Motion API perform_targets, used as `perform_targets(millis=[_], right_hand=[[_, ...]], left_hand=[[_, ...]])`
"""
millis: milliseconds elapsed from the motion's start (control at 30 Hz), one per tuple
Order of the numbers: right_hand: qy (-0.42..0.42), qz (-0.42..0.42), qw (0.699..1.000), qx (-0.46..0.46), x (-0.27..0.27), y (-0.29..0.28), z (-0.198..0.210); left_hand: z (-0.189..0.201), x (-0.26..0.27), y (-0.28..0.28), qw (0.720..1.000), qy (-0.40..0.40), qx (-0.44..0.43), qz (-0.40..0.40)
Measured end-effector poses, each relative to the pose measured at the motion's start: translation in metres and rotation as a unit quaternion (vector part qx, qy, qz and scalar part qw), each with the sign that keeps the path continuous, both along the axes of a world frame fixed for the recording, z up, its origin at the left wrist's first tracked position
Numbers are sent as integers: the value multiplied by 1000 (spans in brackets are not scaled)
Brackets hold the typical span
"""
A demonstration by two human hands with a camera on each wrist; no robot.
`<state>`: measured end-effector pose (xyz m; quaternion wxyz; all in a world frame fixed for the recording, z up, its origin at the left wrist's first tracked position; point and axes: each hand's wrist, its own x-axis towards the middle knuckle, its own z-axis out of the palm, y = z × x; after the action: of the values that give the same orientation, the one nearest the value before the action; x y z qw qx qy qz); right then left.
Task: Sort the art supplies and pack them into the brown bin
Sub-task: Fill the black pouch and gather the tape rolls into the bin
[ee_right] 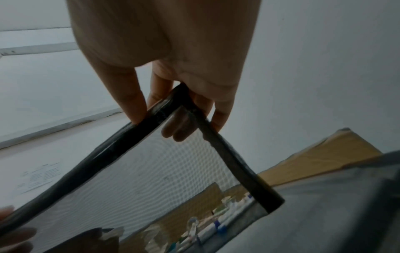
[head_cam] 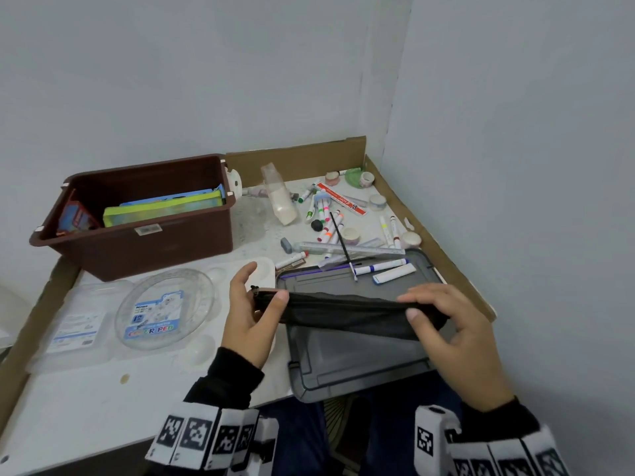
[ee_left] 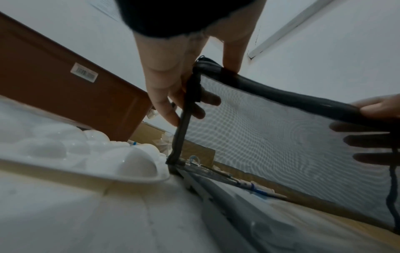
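Observation:
Both hands hold a black mesh zip pouch (head_cam: 347, 312) upright above a grey lid (head_cam: 360, 365). My left hand (head_cam: 254, 304) pinches its left top corner by the zipper end, thumb in front, fingers behind the mesh (ee_left: 270, 130). My right hand (head_cam: 443, 321) pinches the right top corner (ee_right: 181, 95), thumb on the near side. The pouch (ee_right: 134, 179) looks empty. The brown bin (head_cam: 137, 218) stands at the back left with a green-yellow case (head_cam: 161, 209) and a red box (head_cam: 77, 216) inside. Loose markers (head_cam: 328, 223) lie at the back right.
A clear oval pen case (head_cam: 165, 307) and a white palette (head_cam: 202, 345) lie left of my hands. Rulers (head_cam: 347, 249), tape rolls (head_cam: 378, 201), a tipped clear bottle (head_cam: 280, 197) and two blue-capped pens (head_cam: 388, 269) crowd the back right. Cardboard edging (head_cam: 429, 231) borders the table by the wall.

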<state>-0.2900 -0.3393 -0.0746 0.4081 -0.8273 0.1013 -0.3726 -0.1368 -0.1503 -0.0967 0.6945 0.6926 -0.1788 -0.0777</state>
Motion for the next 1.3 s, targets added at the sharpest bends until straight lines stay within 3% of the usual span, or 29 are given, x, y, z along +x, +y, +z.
perform_targets(millis=[267,500,667,933,1300], right_hand=[[14,-20,999,43,9,9,-8],[11,-48,997,52,8,-6,-14],[57,-43,997,37,5,-17,-14],[84,22,992,97,1,-6,-7],[212,42,976,11,1,-4,-7]], left_hand=[[2,-10,9,999,-47,25,-2],[4,-12,19,989,-88,49,-107],[3,-15,16,991,-116,28,-57],[2,-15,17,971,-204,109,-51],[-3,-21,10,966,-226,117,-51]])
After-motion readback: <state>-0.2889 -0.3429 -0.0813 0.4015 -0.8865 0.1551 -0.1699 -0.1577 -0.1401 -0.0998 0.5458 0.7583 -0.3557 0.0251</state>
